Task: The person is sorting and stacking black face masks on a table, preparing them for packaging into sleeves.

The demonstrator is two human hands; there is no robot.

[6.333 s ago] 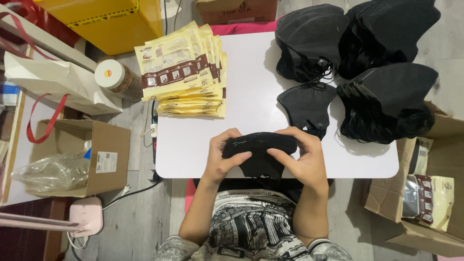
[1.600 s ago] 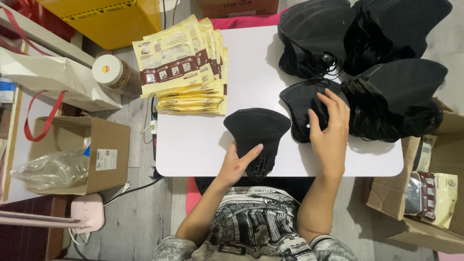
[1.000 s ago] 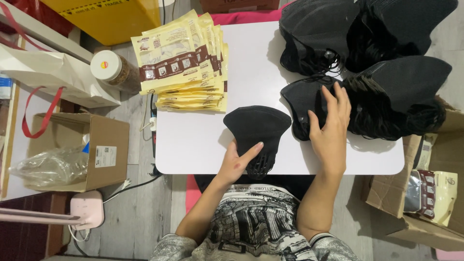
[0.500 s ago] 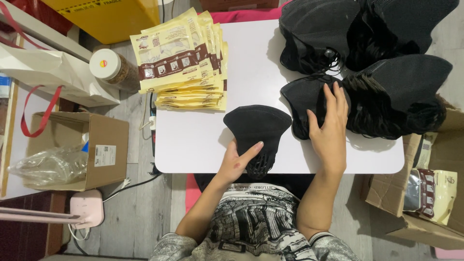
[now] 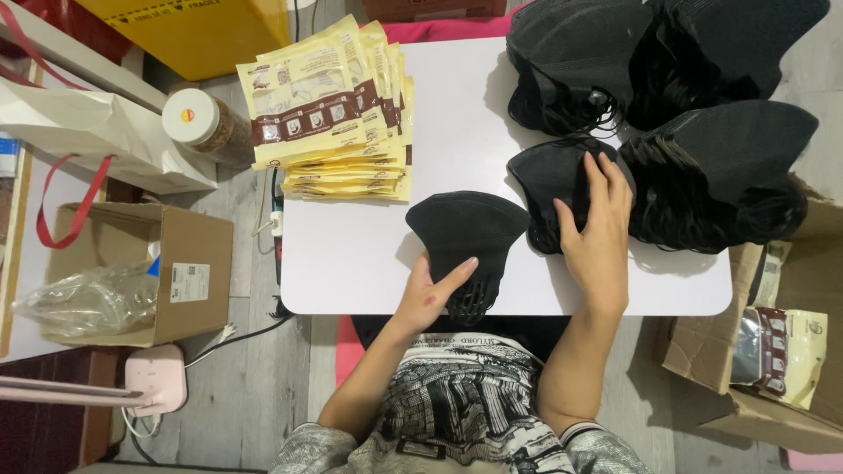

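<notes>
Head view: a black mask [image 5: 465, 230] lies on the white worktop [image 5: 369, 254], below the yellow packets [image 5: 329, 114]. The left hand [image 5: 430, 294] rests flat on the mask, grip released. The right hand [image 5: 599, 235] presses open-fingered on a second mask [image 5: 544, 180] right of it.

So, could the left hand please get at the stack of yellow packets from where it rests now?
Probably yes: the left hand rests on the folded black mask, and only bare white table lies between it and the packet stack.

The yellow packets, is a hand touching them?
No, the yellow packets lie alone; the left hand rests on one black mask and the right hand on another.
</notes>
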